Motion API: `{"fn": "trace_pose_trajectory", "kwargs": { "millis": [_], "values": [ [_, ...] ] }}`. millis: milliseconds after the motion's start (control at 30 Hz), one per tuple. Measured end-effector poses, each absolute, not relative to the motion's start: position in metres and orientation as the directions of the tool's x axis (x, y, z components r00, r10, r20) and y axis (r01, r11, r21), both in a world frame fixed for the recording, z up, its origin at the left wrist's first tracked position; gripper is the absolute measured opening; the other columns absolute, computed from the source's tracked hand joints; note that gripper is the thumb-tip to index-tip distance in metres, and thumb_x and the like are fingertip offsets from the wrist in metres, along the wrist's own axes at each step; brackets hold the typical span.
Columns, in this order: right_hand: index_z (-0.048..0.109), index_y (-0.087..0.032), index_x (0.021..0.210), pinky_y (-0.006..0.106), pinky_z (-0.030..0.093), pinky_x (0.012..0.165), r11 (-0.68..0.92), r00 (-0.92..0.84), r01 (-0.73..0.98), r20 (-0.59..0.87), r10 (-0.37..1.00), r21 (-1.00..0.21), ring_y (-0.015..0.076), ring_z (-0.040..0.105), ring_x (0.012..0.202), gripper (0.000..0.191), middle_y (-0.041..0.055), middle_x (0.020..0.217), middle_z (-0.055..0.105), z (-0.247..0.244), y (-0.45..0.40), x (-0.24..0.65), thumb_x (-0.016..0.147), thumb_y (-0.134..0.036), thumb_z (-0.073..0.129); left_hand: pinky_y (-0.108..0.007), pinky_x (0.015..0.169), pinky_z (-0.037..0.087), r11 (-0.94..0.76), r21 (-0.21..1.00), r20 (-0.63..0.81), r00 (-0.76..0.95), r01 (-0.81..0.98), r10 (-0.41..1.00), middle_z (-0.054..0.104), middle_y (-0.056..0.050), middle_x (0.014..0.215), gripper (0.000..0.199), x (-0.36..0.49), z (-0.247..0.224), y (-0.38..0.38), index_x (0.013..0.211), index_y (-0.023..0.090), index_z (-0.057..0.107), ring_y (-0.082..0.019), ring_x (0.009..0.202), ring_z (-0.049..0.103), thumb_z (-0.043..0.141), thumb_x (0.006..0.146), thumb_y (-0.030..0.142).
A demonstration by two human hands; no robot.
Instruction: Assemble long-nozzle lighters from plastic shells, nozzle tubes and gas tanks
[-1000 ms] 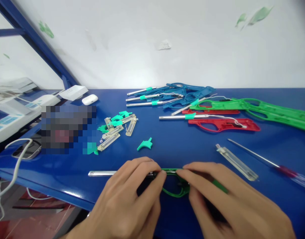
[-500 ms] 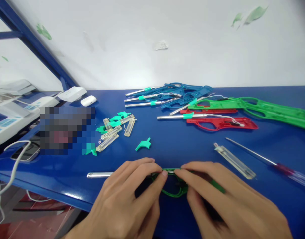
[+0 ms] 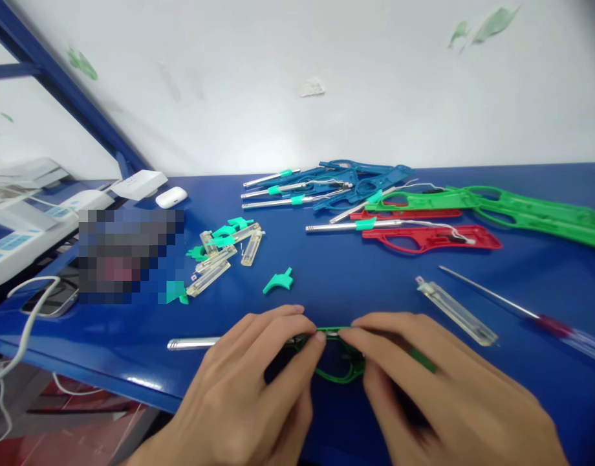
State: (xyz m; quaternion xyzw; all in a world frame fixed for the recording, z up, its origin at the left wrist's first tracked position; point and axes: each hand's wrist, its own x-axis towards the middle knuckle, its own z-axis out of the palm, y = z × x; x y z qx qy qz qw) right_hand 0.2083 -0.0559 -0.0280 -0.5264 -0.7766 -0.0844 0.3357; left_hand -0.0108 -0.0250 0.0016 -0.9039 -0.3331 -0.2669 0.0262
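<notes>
Low in the middle of the head view, both hands are on a green lighter casing (image 3: 337,377) whose ring-shaped opening faces me. My left hand (image 3: 259,382) is closed on its left part, thumb and fingertips pinched at the upper edge. From under that hand a metal lighter tube (image 3: 193,343) sticks out to the left. My right hand (image 3: 423,382) grips the casing's right part, fingertips pressing at the top edge close to the left thumb. Between the fingertips a small shiny piece shows. The palms hide most of the casing. Just beyond the hands lies a teal trigger (image 3: 279,280).
Clear fuel tanks (image 3: 209,278) and teal triggers lie in a pile on the left. Blue casings (image 3: 360,184), red casings (image 3: 433,239) and green casings (image 3: 540,210) lie farther back. On the right are a single tank (image 3: 457,310) and a screwdriver (image 3: 554,325).
The whole view has shifted very slightly. Both hands keep the same hold on the green casing, and nothing on the table has visibly moved.
</notes>
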Motion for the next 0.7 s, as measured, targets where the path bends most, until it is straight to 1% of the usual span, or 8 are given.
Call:
{"fn": "trace_pose_trajectory", "kwargs": {
  "millis": [133,267,333,400,500,700],
  "values": [
    [0.069,-0.025,0.122,0.026,0.052,0.099,0.430,-0.222,0.878,0.619,0.753,-0.209,0.0117,0.073,0.097,0.025,-0.0034,0.116,0.075,-0.0292,-0.0576,0.2091,0.104,-0.018,0.054,-0.037,0.108,0.060,-0.781,0.120,0.510,0.637,0.612,0.578,0.075,-0.011,0.128,0.034,-0.0124,0.0004,-0.0261,0.126,0.014,0.070,-0.023,0.128,0.069,0.055,0.099,0.002],
    [0.069,-0.026,0.121,0.027,0.053,0.097,0.426,-0.226,0.882,0.614,0.756,-0.199,0.0121,0.074,0.095,0.025,-0.0038,0.115,0.075,-0.0299,-0.0576,0.2095,0.103,-0.018,0.053,-0.038,0.109,0.060,-0.784,0.153,0.498,0.638,0.602,0.587,0.074,-0.013,0.128,0.033,-0.0128,-0.0021,-0.0239,0.126,0.012,0.069,-0.024,0.128,0.069,0.055,0.099,0.001],
    [0.069,-0.026,0.122,0.027,0.053,0.095,0.426,-0.231,0.884,0.612,0.757,-0.193,0.0121,0.074,0.096,0.026,-0.0039,0.116,0.075,-0.0290,-0.0564,0.2094,0.103,-0.018,0.054,-0.037,0.108,0.061,-0.801,0.154,0.511,0.647,0.578,0.565,0.074,-0.014,0.127,0.033,-0.0119,-0.0029,-0.0224,0.126,0.012,0.069,-0.024,0.127,0.069,0.054,0.099,0.002],
    [0.069,-0.027,0.124,0.027,0.054,0.091,0.430,-0.236,0.881,0.604,0.761,-0.197,0.0125,0.074,0.096,0.027,-0.0034,0.116,0.075,-0.0276,-0.0553,0.2095,0.103,-0.018,0.053,-0.038,0.107,0.061,-0.805,0.155,0.508,0.653,0.572,0.562,0.073,-0.015,0.127,0.035,-0.0103,-0.0025,-0.0212,0.128,0.012,0.067,-0.024,0.127,0.069,0.053,0.098,0.001],
    [0.069,-0.028,0.122,0.028,0.055,0.080,0.438,-0.240,0.873,0.593,0.769,-0.215,0.0138,0.074,0.091,0.029,-0.0026,0.113,0.075,-0.0259,-0.0550,0.2099,0.102,-0.016,0.052,-0.037,0.106,0.062,-0.799,0.165,0.497,0.651,0.578,0.574,0.072,-0.015,0.125,0.037,-0.0082,0.0002,-0.0210,0.127,0.011,0.066,-0.024,0.124,0.069,0.051,0.096,-0.002],
    [0.071,-0.026,0.115,0.031,0.051,0.066,0.447,-0.250,0.871,0.600,0.760,-0.203,0.0165,0.073,0.087,0.028,-0.0016,0.107,0.076,-0.0231,-0.0563,0.2088,0.099,-0.012,0.053,-0.038,0.099,0.063,-0.796,0.179,0.484,0.653,0.578,0.583,0.070,-0.016,0.124,0.036,-0.0079,0.0021,-0.0209,0.125,0.010,0.065,-0.026,0.119,0.070,0.050,0.096,-0.002]
  ]
}}
